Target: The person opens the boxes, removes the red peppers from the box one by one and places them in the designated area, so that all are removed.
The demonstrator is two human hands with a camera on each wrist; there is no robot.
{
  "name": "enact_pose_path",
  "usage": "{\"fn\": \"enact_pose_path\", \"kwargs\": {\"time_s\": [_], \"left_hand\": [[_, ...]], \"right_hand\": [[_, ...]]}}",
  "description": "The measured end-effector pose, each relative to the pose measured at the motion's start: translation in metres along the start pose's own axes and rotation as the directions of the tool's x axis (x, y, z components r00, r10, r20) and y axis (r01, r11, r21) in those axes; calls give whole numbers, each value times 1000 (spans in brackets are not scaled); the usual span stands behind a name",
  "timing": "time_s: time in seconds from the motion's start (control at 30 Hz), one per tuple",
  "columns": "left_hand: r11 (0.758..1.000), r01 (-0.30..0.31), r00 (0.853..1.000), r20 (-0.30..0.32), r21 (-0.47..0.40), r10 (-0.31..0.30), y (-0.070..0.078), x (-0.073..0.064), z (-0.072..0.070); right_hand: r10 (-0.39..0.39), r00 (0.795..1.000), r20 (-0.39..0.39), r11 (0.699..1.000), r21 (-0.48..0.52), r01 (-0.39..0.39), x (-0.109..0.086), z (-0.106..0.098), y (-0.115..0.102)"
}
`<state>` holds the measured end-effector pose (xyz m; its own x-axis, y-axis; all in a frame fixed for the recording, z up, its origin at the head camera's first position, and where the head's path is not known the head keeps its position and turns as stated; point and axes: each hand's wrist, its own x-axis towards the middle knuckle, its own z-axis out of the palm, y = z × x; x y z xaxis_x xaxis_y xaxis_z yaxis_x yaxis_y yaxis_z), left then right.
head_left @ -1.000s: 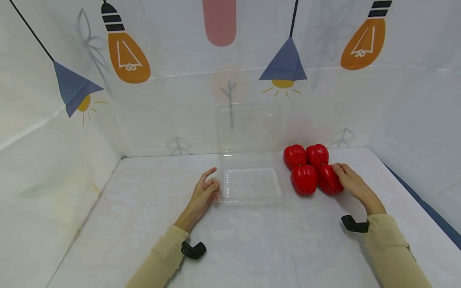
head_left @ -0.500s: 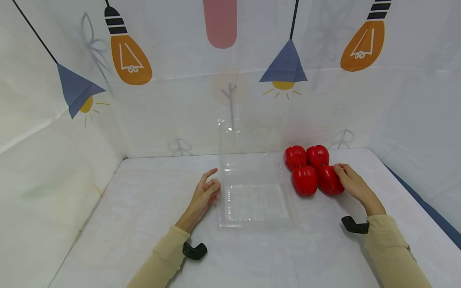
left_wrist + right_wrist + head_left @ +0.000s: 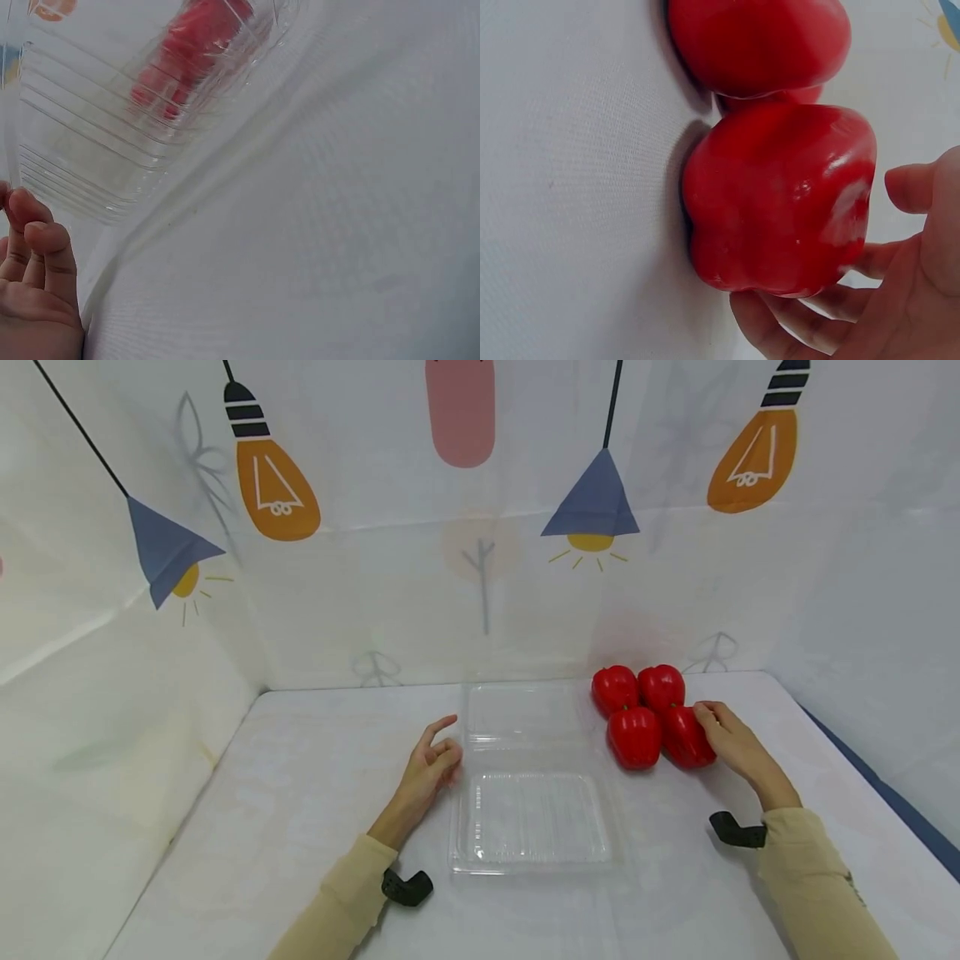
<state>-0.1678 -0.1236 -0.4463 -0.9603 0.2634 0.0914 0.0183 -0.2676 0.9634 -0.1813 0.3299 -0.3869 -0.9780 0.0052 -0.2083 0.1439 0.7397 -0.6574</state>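
Note:
A clear plastic clamshell container [image 3: 540,818] lies unfolded on the white table, its lid half [image 3: 525,714] flat behind the base. By its left side is my left hand [image 3: 420,777], index finger reaching out and the other fingers bent. In the left wrist view the fingertips [image 3: 45,236] are close to the plastic edge; I cannot tell if they touch it. Right of the container stand several red bell peppers [image 3: 633,737] in a tight cluster. My right hand [image 3: 735,743] curls its fingers round the near-right bell pepper [image 3: 780,202], while the thumb looks apart from it.
A white printed cloth [image 3: 375,593] with lamp and bulb pictures rises behind the table. Both wrists carry a black mount [image 3: 407,887]. The table's right edge [image 3: 862,760] runs beyond the right hand.
The clear container has come nearer to me, and its lid has gone from upright to flat on the table. Both hands and the bell peppers have hardly moved.

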Motion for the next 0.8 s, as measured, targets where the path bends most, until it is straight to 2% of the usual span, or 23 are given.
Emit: {"fn": "enact_pose_path", "kwargs": {"time_s": [0.43, 0.57, 0.67, 0.8], "left_hand": [[998, -40, 998, -42, 45, 42, -1, -1, 1], [999, -26, 999, -30, 43, 27, -1, 0, 0], [999, -17, 1000, -26, 33, 18, -1, 0, -1], [999, -14, 999, -46, 41, 16, -1, 1, -2]], "right_hand": [[-11, 1000, -26, 1000, 6, 11, -1, 0, -3], [-50, 996, -75, 999, 6, 50, -1, 1, -2], [-107, 983, -152, 994, -5, 108, -1, 1, -4], [-195, 952, -234, 981, -35, 193, -3, 3, -9]]}}
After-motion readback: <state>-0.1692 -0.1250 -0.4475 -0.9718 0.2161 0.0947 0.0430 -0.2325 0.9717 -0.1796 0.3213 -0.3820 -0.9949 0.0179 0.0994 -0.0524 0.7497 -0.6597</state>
